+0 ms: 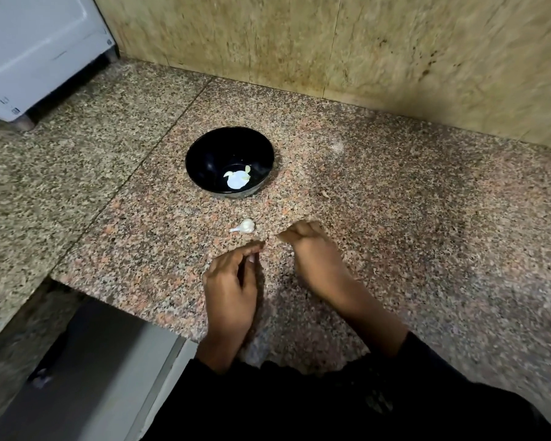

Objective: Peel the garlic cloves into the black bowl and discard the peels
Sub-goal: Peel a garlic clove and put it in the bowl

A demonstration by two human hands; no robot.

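The black bowl (pixel 204 154) stands on the granite counter, with a few pale peeled cloves (pixel 245 174) at its bottom. A small white garlic piece with a stem (pixel 245 226) lies on the counter just in front of the bowl. My left hand (pixel 231 291) hovers near the counter's front edge, its fingers curled and pinching a small pale bit (pixel 252 258) that looks like a garlic clove. My right hand (pixel 312 253) is close beside it on the right, blurred, with its fingers bent leftward. Whether it holds anything is hidden.
A scrap of peel (pixel 325 194) lies to the right of the bowl. A white appliance (pixel 35 52) stands at the back left, and a tiled wall (pixel 331 43) runs behind the counter. At the lower left the counter edge drops off above a grey cabinet (pixel 86 370).
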